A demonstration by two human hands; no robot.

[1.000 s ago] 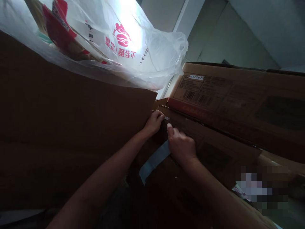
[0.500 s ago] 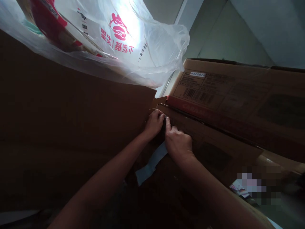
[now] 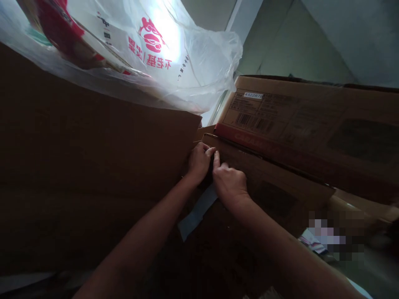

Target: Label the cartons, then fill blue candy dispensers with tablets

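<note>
My left hand is at the near corner of a brown cardboard box, its thumb and fingers pinched together. Whatever it grips is too dark and small to make out. Close beside it, my right hand points its index finger at the same spot, with the other fingers curled under. A pale blue strip slants down to the left from beneath the right hand; its upper end is hidden, and I cannot tell whether the curled fingers hold it.
Another carton with a printed label and red band rests on top. A large cardboard box stands at the left, with a translucent plastic bag with red print above it. The lower area is very dark.
My right index fingertip and left fingertips have drawn slightly apart. The whole view has shifted a little, so the boxes and bag appear further left.
</note>
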